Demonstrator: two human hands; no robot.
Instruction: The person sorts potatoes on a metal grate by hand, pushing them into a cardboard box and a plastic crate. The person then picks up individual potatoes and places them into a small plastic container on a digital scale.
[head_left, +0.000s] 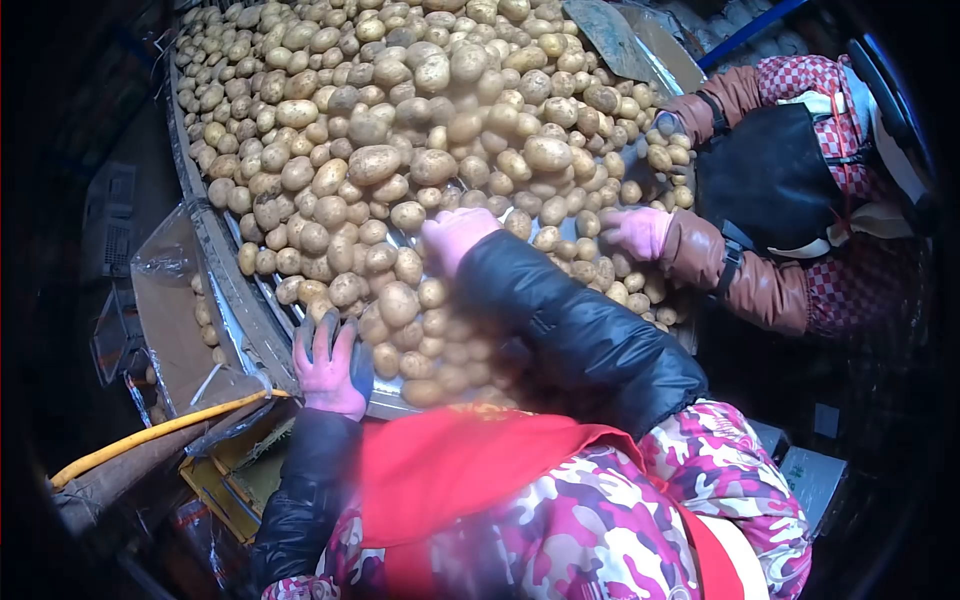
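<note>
A heap of potatoes [375,165] covers the sorting table [245,300] in front of me. My left hand [332,372], in a pink glove with dark fingertips, is at the table's near left edge. Its fingers are spread and touch or nearly touch the closest potatoes; nothing shows in its grip. My right hand [460,238], also in a pink glove, reaches into the middle of the heap. Its fingers point down among the potatoes and are mostly hidden, so whether it holds one cannot be seen. Dark padded sleeves cover both my forearms.
Across at the right, a co-worker in brown sleeves [745,280] has gloved hands in the potatoes. A cardboard-lined container [170,310] with a few potatoes stands left of the table. A yellow hose [160,430] runs below it. A flat panel [610,40] lies at the far edge.
</note>
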